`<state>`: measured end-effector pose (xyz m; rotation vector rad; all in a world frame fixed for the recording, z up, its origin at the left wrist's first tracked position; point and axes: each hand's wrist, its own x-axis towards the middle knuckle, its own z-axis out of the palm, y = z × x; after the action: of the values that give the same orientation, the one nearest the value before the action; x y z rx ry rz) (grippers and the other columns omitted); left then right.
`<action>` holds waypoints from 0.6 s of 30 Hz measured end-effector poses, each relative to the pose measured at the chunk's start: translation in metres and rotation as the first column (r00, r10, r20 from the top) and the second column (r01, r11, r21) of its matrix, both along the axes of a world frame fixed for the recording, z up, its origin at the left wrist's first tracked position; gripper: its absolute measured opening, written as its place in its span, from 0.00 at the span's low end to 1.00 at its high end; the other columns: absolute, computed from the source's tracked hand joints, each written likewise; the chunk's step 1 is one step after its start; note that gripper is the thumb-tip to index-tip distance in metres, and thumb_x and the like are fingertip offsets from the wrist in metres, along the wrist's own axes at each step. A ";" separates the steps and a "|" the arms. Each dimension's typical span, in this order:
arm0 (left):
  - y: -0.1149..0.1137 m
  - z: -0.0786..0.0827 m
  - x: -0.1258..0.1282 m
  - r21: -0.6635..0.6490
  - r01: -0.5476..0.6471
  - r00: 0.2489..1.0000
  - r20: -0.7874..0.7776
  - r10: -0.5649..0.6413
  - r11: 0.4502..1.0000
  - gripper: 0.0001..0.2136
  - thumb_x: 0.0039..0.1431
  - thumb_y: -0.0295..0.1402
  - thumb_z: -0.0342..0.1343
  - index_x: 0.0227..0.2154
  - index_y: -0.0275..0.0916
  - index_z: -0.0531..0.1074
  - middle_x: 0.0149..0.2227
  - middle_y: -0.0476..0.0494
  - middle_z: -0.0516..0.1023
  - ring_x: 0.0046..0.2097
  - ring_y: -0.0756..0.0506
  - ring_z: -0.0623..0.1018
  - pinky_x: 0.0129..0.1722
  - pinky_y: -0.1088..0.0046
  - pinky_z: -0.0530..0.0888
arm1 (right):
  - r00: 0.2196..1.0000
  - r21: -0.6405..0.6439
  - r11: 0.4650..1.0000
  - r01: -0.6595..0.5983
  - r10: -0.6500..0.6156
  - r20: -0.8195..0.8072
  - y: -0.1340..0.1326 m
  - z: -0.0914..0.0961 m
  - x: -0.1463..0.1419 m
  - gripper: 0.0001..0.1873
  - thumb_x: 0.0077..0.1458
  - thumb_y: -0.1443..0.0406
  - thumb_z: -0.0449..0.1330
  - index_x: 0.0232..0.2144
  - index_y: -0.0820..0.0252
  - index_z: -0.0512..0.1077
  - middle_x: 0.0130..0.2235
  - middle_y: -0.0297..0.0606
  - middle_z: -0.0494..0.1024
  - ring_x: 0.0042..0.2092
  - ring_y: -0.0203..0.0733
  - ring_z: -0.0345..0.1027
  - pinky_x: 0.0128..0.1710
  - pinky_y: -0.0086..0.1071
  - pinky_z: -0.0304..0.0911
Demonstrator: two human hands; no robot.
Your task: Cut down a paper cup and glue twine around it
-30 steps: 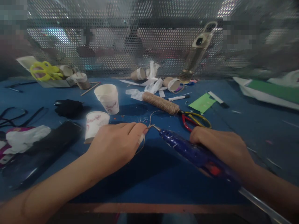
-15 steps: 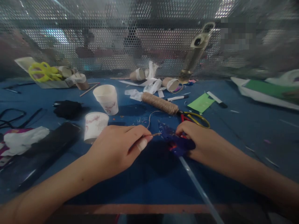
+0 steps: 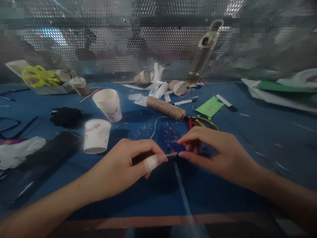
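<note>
A short end of brown twine [image 3: 170,154] is pinched between the thumb and fingers of my left hand [image 3: 138,158], whose thumb wears a pale bandage. Close to the tip of that twine is my right hand [image 3: 205,148], thumb and index finger apart. Whether its thumb touches the tip, I cannot tell. Behind and below the fingers lies a dark blue glue gun [image 3: 172,137], partly hidden, with a clear glue stick [image 3: 183,195] reaching toward the table's front edge. From the twine roll [image 3: 165,108] a loose strand curves down toward my left hand.
Left of my hands stand a paper cup [image 3: 97,136] and a stack of paper cups [image 3: 109,104]. Pliers with yellow and red handles [image 3: 205,122], a green paper [image 3: 210,106] and markers lie to the right. A perforated metal screen [image 3: 119,46] closes the back.
My right hand has let go of the glue gun, which now lies lower behind the fingers. Its fingers have moved to the twine's tip. The left hand still pinches the twine, slightly lower and nearer.
</note>
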<state>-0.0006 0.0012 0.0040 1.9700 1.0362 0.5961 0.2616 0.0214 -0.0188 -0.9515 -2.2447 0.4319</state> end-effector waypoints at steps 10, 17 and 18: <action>-0.006 -0.007 0.010 0.026 0.045 0.999 -0.003 -0.045 0.999 0.11 0.71 0.34 0.55 0.34 0.42 0.80 0.20 0.57 0.74 0.23 0.53 0.73 0.24 0.80 0.66 | 0.997 0.056 0.996 -0.074 0.076 -0.031 -0.009 -0.001 -0.004 0.10 0.63 0.56 0.67 0.39 0.54 0.77 0.31 0.32 0.78 0.28 0.33 0.72 0.27 0.26 0.65; -0.005 -0.008 0.009 0.089 0.055 0.998 -0.021 -0.054 0.994 0.09 0.71 0.33 0.55 0.35 0.43 0.79 0.21 0.58 0.75 0.23 0.53 0.73 0.25 0.80 0.67 | 0.999 0.066 0.997 -0.046 0.047 -0.011 -0.015 -0.001 -0.007 0.07 0.65 0.58 0.64 0.37 0.54 0.78 0.30 0.31 0.79 0.26 0.31 0.71 0.26 0.26 0.63; -0.006 -0.009 0.009 0.111 0.057 0.998 -0.025 -0.055 0.992 0.09 0.71 0.33 0.56 0.35 0.43 0.79 0.21 0.58 0.74 0.23 0.54 0.73 0.25 0.80 0.66 | 0.998 0.068 0.996 -0.053 0.054 -0.013 -0.015 -0.002 -0.007 0.06 0.65 0.59 0.64 0.37 0.54 0.78 0.30 0.30 0.78 0.26 0.31 0.71 0.25 0.26 0.63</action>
<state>0.0087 -0.0044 -0.0053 2.1006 0.9764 0.6144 0.2544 0.0059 -0.0206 -0.8524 -2.2610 0.3836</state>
